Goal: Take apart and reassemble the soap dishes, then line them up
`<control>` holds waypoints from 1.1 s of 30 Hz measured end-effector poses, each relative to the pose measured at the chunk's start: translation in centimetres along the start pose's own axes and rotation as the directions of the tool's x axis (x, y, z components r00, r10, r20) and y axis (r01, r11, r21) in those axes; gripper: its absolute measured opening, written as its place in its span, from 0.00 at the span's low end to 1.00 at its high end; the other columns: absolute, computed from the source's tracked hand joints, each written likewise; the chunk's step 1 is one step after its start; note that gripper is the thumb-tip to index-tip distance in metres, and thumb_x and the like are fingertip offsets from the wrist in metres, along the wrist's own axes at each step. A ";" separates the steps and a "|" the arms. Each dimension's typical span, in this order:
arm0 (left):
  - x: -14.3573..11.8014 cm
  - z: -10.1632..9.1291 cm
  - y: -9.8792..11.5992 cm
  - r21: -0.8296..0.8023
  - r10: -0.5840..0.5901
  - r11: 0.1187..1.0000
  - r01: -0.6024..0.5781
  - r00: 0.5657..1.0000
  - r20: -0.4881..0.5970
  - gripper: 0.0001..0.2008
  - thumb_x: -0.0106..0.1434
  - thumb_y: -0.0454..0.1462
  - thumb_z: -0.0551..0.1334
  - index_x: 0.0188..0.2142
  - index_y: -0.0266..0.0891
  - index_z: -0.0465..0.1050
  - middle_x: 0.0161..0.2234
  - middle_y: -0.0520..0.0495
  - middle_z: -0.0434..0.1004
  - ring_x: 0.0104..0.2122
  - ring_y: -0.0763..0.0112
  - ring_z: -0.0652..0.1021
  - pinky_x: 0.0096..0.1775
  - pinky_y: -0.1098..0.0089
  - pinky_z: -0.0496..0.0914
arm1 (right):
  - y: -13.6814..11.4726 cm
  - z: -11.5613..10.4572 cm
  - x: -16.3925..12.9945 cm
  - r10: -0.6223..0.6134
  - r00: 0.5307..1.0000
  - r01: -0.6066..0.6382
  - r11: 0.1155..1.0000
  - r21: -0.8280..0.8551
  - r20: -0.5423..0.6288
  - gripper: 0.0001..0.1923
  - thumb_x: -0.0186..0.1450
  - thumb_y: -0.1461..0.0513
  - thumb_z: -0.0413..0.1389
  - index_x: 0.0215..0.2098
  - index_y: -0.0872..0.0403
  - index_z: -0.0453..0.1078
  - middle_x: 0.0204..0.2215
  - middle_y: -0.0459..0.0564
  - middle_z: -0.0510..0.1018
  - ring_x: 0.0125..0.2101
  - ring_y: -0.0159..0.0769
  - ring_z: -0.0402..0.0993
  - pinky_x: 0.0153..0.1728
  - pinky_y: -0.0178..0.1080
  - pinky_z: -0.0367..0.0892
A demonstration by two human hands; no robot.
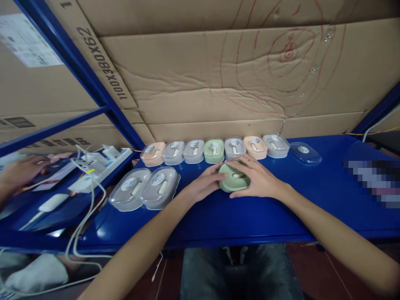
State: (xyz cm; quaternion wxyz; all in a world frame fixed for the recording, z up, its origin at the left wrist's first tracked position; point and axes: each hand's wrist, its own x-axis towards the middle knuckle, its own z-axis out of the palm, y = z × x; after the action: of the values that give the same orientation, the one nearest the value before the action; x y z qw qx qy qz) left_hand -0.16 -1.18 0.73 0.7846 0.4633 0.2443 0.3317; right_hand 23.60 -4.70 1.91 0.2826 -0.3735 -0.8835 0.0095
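A small green oval box (233, 180) sits on the blue table (312, 196) in front of me. My left hand (203, 183) grips its left side and my right hand (258, 179) covers its right side and top. Behind it runs a row of several closed oval boxes (213, 150) in peach, grey and green, each with a clear lid. A loose clear lid (305, 153) lies at the row's right end. Two grey boxes with clear lids (144, 187) lie to my left.
Cardboard sheets (218, 75) wall off the back of the table. A white power strip (100, 163) with cables lies on the left bench. Another person's hand (21, 171) is at the far left. A blurred patch (373, 181) sits at right.
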 end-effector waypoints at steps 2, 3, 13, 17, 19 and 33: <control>0.1 0.1 -0.2 0.043 -0.006 0.999 0.009 0.996 -0.088 0.29 0.56 0.37 0.81 0.56 0.39 0.80 0.53 0.40 0.83 0.50 0.60 0.82 0.50 0.65 0.75 | -0.2 0.1 0.1 -0.008 1.000 0.009 1.000 -0.008 0.022 0.54 0.59 0.35 0.71 0.76 0.45 0.64 0.58 0.59 0.77 0.60 0.61 0.73 0.62 0.64 0.69; 0.1 0.2 -0.2 0.065 -0.008 0.998 0.016 0.993 -0.120 0.30 0.55 0.36 0.81 0.56 0.39 0.80 0.51 0.41 0.83 0.48 0.61 0.82 0.48 0.66 0.75 | -0.3 0.2 0.1 -0.009 1.000 0.010 1.000 -0.017 0.026 0.54 0.58 0.35 0.71 0.76 0.44 0.64 0.58 0.58 0.78 0.60 0.61 0.73 0.63 0.65 0.68; -0.4 0.6 0.7 0.194 0.069 0.981 -0.024 0.970 -0.232 0.31 0.49 0.31 0.77 0.55 0.42 0.81 0.43 0.49 0.83 0.38 0.67 0.80 0.36 0.73 0.71 | 1.4 0.6 0.4 0.382 0.915 -0.308 0.867 0.391 -0.126 0.31 0.72 0.42 0.60 0.65 0.51 0.72 0.52 0.59 0.82 0.51 0.52 0.81 0.55 0.57 0.76; -0.1 0.3 0.3 0.173 0.106 0.983 -0.055 0.950 -0.295 0.32 0.49 0.32 0.80 0.55 0.41 0.81 0.45 0.47 0.85 0.40 0.64 0.82 0.39 0.70 0.73 | 2.2 1.4 0.5 0.544 0.837 -0.445 0.616 0.650 0.058 0.30 0.68 0.39 0.63 0.52 0.54 0.78 0.45 0.56 0.85 0.42 0.46 0.82 0.43 0.47 0.78; 0.1 0.1 -0.1 0.148 0.105 0.987 -0.063 0.949 -0.297 0.31 0.49 0.33 0.81 0.53 0.39 0.82 0.45 0.44 0.86 0.41 0.62 0.83 0.41 0.69 0.74 | 2.0 1.6 0.6 0.570 0.814 -0.462 0.514 0.723 0.114 0.28 0.67 0.40 0.65 0.48 0.55 0.80 0.45 0.56 0.86 0.43 0.45 0.82 0.43 0.45 0.78; 0.6 -0.5 -0.7 -0.032 -0.027 0.999 0.019 0.957 -0.289 0.21 0.54 0.36 0.79 0.47 0.35 0.82 0.38 0.43 0.86 0.34 0.64 0.84 0.34 0.70 0.77 | 1.4 2.4 0.6 0.690 0.666 -0.508 0.141 0.850 0.283 0.31 0.55 0.47 0.77 0.48 0.56 0.81 0.40 0.57 0.87 0.36 0.43 0.84 0.33 0.42 0.77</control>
State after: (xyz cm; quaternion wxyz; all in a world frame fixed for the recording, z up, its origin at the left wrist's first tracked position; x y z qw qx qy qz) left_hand 0.14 -0.67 -0.11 0.7509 0.3956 0.3568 0.3903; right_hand 22.96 -2.77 -0.15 0.4800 -0.4869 -0.4839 0.5462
